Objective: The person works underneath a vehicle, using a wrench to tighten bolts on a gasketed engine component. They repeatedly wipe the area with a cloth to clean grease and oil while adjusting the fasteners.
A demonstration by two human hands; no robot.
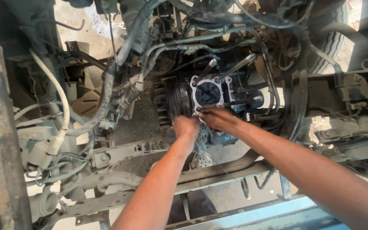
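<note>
I look down into an engine bay. In the middle sits an engine block (179,100) with cooling fins and a white gasket (211,94) around the open cylinder bore, with several long studs (239,66) sticking out. My left hand (187,127) is closed below the finned part, on a bit of grey rag or wire as far as I can see. My right hand (218,118) rests at the lower edge of the gasket, fingers on the block; what it holds is hidden.
Corrugated hoses (107,89) and a white tube (60,98) run on the left. A tyre (331,42) is at the upper right. Grey frame rails (218,174) cross below the hands, and a blue bar (277,213) lies at the bottom.
</note>
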